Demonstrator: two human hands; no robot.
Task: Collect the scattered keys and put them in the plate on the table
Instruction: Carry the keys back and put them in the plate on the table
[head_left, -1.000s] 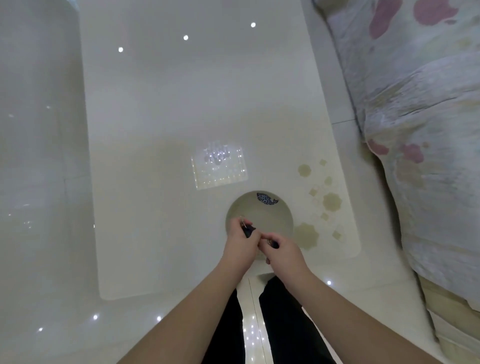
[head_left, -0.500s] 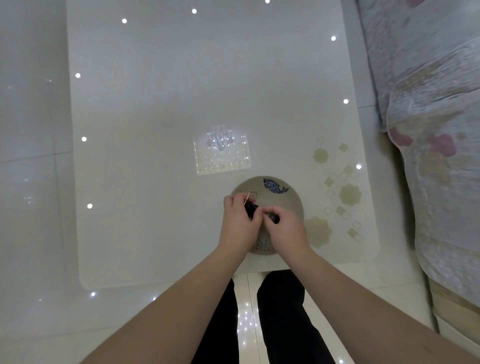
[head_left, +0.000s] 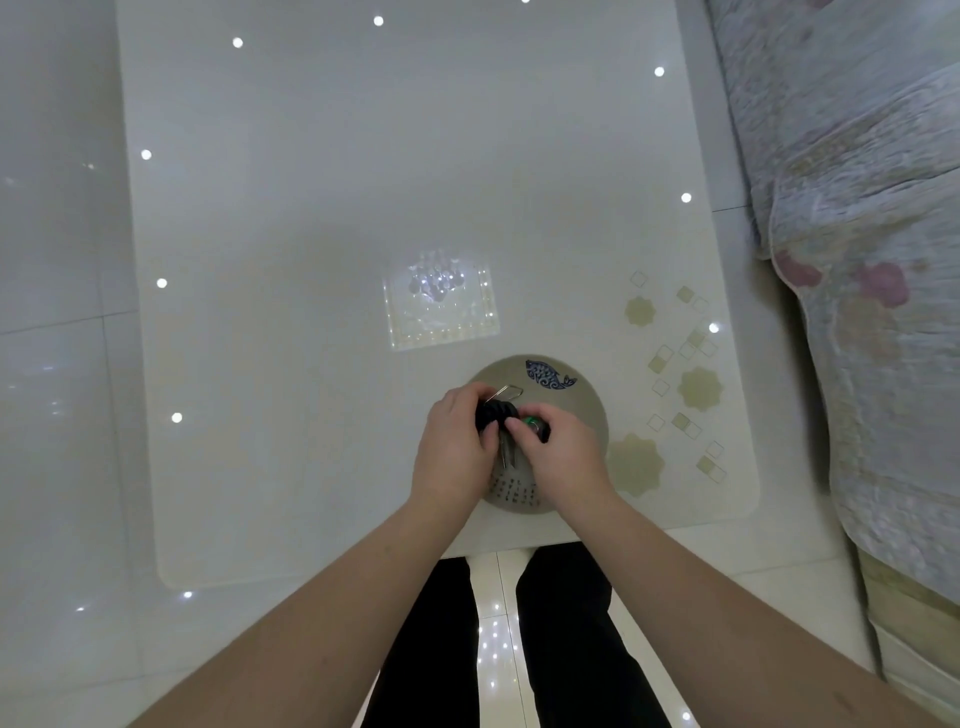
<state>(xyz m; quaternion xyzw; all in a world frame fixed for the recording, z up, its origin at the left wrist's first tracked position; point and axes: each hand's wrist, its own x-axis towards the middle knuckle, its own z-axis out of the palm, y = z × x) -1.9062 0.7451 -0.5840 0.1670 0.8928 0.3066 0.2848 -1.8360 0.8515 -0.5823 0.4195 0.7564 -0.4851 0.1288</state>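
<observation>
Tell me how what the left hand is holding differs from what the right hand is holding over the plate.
The left hand grips a bunch of keys with black heads, a wire ring sticking up and metal blades hanging down. The right hand pinches a smaller item with a green spot, mostly hidden by its fingers, so I cannot tell its shape. Both are held above the plate, close together, not yet set down.

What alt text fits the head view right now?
Both hands, left hand and right hand, hold a bunch of black-headed keys over a beige plate with a blue fish motif, near the front edge of a glossy white table.
</observation>
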